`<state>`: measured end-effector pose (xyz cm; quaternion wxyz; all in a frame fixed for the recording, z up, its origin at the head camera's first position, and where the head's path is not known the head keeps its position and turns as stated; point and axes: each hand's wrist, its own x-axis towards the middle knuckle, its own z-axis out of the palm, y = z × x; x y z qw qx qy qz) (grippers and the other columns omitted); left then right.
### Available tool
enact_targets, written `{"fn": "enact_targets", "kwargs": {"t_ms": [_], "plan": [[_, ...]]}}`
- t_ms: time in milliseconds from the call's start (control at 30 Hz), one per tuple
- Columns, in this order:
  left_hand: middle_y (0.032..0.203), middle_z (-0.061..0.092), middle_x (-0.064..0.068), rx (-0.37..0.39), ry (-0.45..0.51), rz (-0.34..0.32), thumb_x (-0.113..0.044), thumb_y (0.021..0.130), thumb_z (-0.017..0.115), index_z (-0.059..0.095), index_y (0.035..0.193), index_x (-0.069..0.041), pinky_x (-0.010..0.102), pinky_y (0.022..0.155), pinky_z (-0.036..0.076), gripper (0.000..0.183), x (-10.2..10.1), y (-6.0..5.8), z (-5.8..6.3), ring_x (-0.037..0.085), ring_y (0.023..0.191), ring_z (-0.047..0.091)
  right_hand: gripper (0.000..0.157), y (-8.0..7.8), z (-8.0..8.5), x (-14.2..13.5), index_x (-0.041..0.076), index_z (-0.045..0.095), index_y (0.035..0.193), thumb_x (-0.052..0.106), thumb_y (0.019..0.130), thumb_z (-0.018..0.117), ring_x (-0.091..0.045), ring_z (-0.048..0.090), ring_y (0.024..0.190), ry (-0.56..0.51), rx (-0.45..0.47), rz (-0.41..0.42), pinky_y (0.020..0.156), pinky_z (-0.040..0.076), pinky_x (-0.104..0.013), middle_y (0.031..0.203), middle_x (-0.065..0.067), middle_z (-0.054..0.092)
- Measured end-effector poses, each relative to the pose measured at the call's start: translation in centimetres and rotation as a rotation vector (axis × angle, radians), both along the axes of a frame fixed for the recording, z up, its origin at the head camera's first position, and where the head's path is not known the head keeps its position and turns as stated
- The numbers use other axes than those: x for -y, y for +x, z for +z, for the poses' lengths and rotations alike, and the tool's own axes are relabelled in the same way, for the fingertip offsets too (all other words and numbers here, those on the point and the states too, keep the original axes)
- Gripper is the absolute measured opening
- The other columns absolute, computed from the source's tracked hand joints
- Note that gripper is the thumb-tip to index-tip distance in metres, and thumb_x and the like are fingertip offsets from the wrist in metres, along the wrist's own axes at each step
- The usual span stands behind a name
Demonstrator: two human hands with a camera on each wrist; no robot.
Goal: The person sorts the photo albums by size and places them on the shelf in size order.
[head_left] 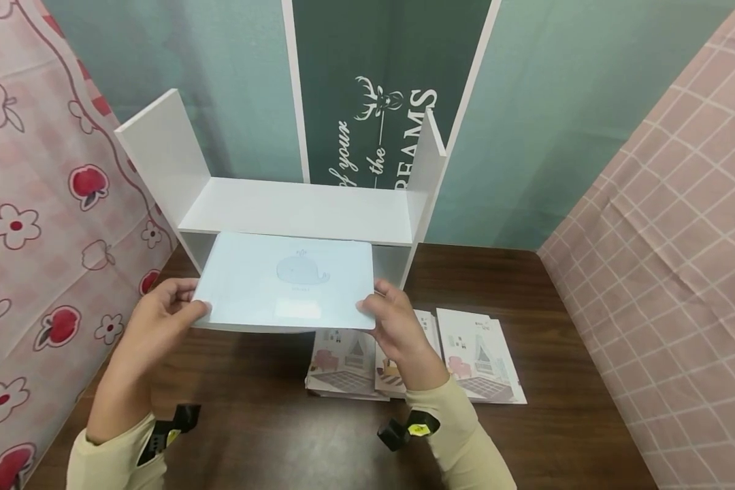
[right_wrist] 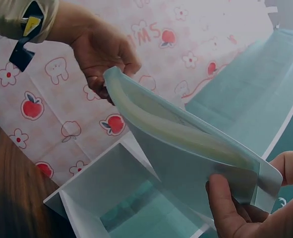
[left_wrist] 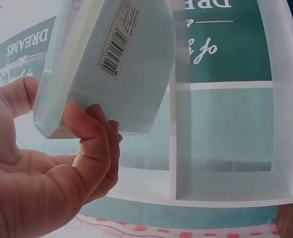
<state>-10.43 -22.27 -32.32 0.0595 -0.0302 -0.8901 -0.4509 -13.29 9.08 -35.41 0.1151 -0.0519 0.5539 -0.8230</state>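
Note:
A pale blue notebook (head_left: 288,286) with a whale drawn on its cover is held up flat by both hands, in front of the white shelf. My left hand (head_left: 162,316) pinches its left edge, thumb on top and fingers beneath. On the opposite edge, my right hand (head_left: 401,333) grips the corner the same way. The left wrist view shows a barcode label (left_wrist: 117,49) on the underside. From the right wrist, the cover (right_wrist: 186,173) bows away from the yellowish page block (right_wrist: 176,131) inside.
The white shelf (head_left: 300,207) has two upright side panels and stands on the brown wooden table (head_left: 251,435). Several booklets with room drawings (head_left: 480,357) lie right of centre, partly behind the right wrist. Patterned cloths (head_left: 661,224) hang on both sides.

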Motion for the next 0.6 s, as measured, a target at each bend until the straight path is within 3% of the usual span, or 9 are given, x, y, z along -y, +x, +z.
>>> {"fn": "enact_targets", "kwargs": {"t_ms": [333,600], "plan": [[0.106,0.053,0.025,-0.004,-0.013,-0.005,-0.014,0.092,0.054,0.044,0.124,0.014,0.011,0.065,0.040,0.044,-0.2,-1.1,1.3,0.013,0.085,0.050,0.052,-1.6,1.8,-0.5,-0.011,0.032,0.132,-0.007,0.081,0.042,-0.033,0.049,0.112,0.054,-0.027,0.039,0.089,0.044,-0.043,0.128,-0.025,0.042],[0.106,0.053,0.026,-0.007,0.028,-0.027,-0.013,0.091,0.054,0.044,0.124,0.016,0.011,0.064,0.041,0.044,-0.1,-2.6,2.3,0.004,0.080,0.049,0.053,-3.1,3.4,-0.8,-0.008,0.028,0.136,-0.007,0.084,0.041,-0.032,0.043,0.120,0.115,-0.026,0.072,0.094,0.040,-0.043,0.133,-0.020,0.040]]}}
